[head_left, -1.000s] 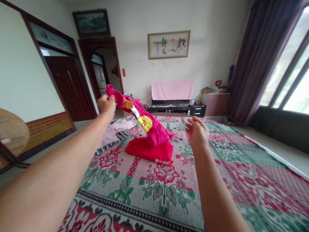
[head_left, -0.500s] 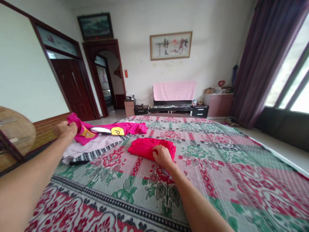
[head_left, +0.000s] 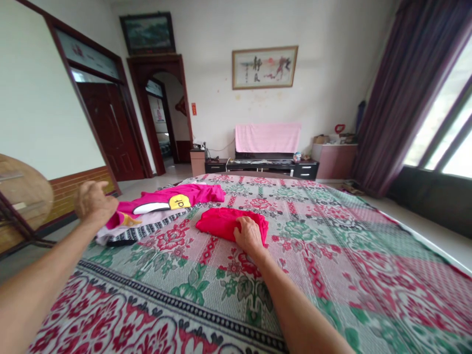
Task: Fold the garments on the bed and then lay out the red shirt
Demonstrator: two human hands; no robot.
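On the left of the bed, my left hand is raised with its fingers apart and nothing visible in them. Just beside it lies a magenta shirt with a white and yellow print, spread over a pale pink garment and a black-and-white patterned cloth. In the middle of the bed sits a folded red garment. My right hand is on its right part, fingers curled into the fabric.
A flowered sheet in green, pink and red covers the wide surface. Beyond its far edge stands a low black cabinet with a pink cloth above it. A round wooden board leans at the left.
My left hand has let go of the magenta shirt's left end, and its fingers have opened. That end now lies lower on the pile. My right hand stays on the red garment.
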